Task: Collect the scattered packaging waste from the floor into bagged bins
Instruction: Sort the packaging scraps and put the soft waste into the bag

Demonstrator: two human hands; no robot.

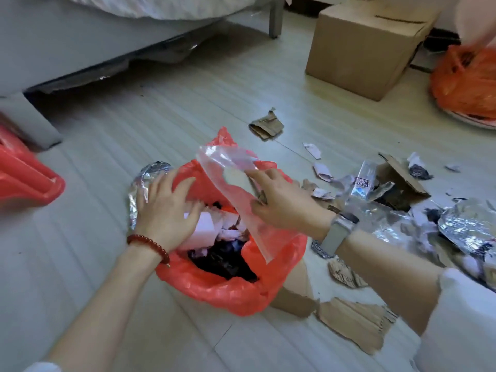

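A bin lined with a red bag (228, 294) stands on the floor in front of me, partly filled with white paper and dark scraps. My left hand (166, 208) rests over its left rim, fingers spread on white paper (204, 226) inside. My right hand (281, 202) holds a clear plastic zip bag (230, 167) above the bin's opening. Crumpled silver foil (145, 181) lies against the bin's left side, partly under my left hand. Scattered waste (389, 189) of torn cardboard, foil and wrappers covers the floor to the right.
A brown cardboard box (362, 47) stands at the back right, beside another orange-red bagged bin (467, 87). A red bag (24, 178) shows at the left edge. A grey bed frame (80, 49) fills the top left. Torn cardboard pieces (357, 323) lie near my right forearm.
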